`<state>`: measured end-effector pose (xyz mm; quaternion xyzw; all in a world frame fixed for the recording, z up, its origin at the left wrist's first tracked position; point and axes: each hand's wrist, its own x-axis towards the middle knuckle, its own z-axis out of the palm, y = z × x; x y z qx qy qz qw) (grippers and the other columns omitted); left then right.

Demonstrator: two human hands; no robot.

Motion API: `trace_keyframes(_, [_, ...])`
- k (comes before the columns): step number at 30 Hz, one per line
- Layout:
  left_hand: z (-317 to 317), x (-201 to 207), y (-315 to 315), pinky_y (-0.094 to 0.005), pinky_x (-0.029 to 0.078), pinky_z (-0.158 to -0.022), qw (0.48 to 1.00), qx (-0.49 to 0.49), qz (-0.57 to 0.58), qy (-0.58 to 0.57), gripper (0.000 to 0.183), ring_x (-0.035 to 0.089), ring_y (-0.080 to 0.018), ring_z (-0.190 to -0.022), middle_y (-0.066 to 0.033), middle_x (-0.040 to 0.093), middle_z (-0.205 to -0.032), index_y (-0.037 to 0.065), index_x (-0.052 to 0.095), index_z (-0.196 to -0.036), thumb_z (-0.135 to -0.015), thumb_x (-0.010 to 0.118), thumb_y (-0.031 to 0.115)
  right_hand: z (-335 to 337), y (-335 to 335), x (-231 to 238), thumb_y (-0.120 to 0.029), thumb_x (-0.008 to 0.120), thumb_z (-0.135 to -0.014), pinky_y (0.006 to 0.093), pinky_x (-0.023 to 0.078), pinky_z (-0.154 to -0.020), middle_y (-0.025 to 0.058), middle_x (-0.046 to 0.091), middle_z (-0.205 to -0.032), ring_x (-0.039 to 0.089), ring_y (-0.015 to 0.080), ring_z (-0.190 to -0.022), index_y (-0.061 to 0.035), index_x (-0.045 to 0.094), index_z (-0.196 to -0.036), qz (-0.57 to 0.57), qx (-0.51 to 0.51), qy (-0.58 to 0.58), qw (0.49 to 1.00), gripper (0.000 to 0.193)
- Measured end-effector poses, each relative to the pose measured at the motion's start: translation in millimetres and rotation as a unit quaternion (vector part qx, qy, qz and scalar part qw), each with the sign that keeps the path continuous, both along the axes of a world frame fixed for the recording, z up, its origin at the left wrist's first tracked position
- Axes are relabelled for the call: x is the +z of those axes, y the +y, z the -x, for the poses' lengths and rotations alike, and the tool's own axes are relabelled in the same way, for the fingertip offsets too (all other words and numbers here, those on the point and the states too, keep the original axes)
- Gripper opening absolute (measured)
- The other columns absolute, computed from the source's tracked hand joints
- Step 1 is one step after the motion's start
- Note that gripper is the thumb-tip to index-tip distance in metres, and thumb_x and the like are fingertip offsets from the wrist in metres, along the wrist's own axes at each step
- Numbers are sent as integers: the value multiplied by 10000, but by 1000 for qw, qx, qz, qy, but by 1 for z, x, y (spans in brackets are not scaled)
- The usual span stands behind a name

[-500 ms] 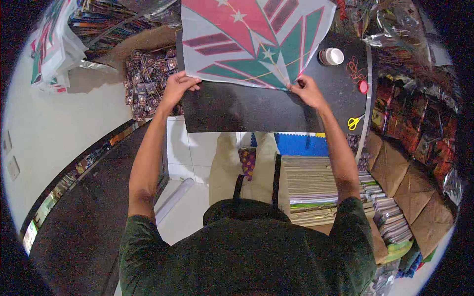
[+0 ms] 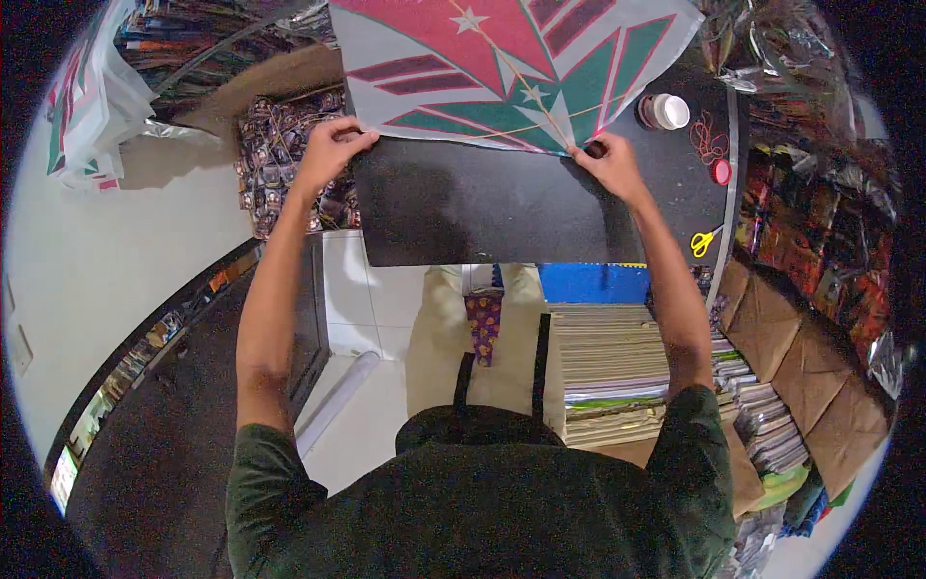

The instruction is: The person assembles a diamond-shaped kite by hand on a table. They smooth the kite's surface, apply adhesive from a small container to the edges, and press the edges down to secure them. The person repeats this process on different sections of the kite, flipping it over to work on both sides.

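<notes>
A kite (image 2: 434, 48) of thin white sheet, with red and green shapes and pale stars, spreads over the far part of the black table (image 2: 463, 207). Thin tan sticks cross it and meet near its near tip. My left hand (image 2: 333, 152) pinches the kite's near left corner between thumb and fingers. At the near tip, where the sticks come together, the fingers of my right hand (image 2: 610, 164) are closed on the kite. The kite's far end runs out of the picture.
Right of the kite are an opened white jar (image 2: 664, 111), tangled red thread (image 2: 709, 137), a red lid (image 2: 721, 172) and yellow-handled scissors (image 2: 703, 242). A bundled stack (image 2: 280, 159) stands left of the table. Stacked sheets (image 2: 608, 347) lie below right.
The kite and both hands have shifted slightly away from me. My left hand has also moved a little left, and more bare table shows in front of the kite.
</notes>
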<state>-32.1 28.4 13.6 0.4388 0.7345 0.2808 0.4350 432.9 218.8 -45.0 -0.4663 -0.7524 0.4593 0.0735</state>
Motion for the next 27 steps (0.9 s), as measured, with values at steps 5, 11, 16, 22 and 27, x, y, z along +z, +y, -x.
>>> trace_keyframes(5, [-4,2,10,-298,496,-715,987,-80,-84,107,222,613,-113,-794,-36,728,-923,15,782,-1050,-892,815,168,2,9,6,-374,891,-784,397,508,-653,152,698,-797,648,233,-704,18,720,-922,-24,15,-12,1000,449])
trace_keyframes(11, [-11,-1,18,-316,508,-720,969,-110,-141,172,264,634,-171,-791,-71,724,-991,15,778,-1079,-858,826,151,3,11,15,-339,882,-792,421,551,-735,188,722,-908,706,319,-802,-8,754,-994,-65,20,26,997,408])
trace_keyframes(16, [-9,-7,19,-325,521,-740,955,-113,-179,210,268,663,-213,-819,-97,720,-993,7,775,-1061,-838,840,140,2,12,3,-330,883,-794,425,565,-763,192,721,-936,711,336,-823,-10,763,-1007,-107,29,50,993,403])
trace_keyframes(22, [-5,-29,8,-366,551,-796,949,-93,-151,260,235,693,-260,-868,-118,725,-975,9,776,-1016,-833,846,139,-1,11,-2,-341,880,-798,434,565,-753,199,728,-927,708,351,-826,9,764,-917,-143,14,-10,990,387])
trace_keyframes(27, [-13,-42,12,-374,565,-890,926,-87,-303,208,272,706,-272,-960,-92,727,-1032,61,782,-1082,-842,818,182,-9,4,-17,-283,845,-811,417,525,-743,126,766,-971,699,295,-817,-46,767,-1029,-201,32,56,977,331])
